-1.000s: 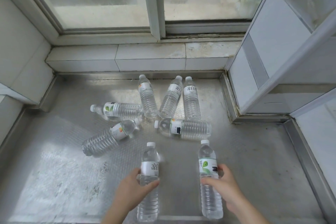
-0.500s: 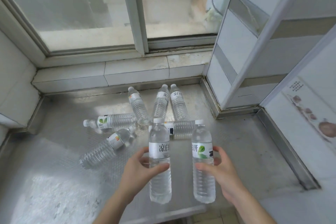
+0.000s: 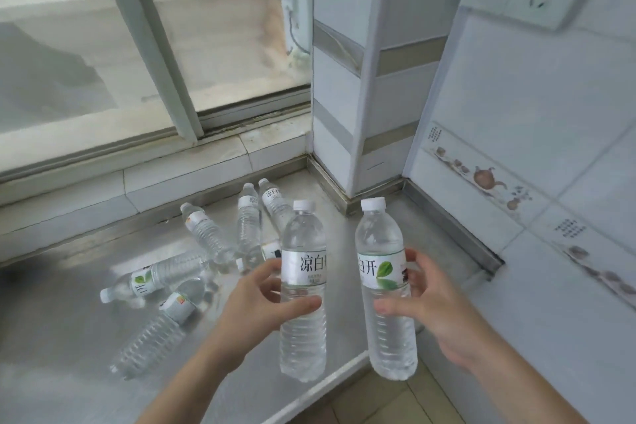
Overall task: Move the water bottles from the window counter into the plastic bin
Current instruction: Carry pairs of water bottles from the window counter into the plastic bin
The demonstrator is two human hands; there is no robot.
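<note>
Bottle in left hand (image 3: 256,301) covers most of a lying bottle (image 3: 272,250) behind it: only a strip of label with a dark patch shows there, and a small white cap (image 3: 240,264) shows beside the fingers, so its full lie cannot be read. Label text on both held bottles is partly wrapped out of sight or covered by the fingers of the right hand (image 3: 435,305); small print below the large characters is too fine to read. Both forearms are cut off by the bottom edge, and the window (image 3: 103,45) runs off the top and left edges.
</note>
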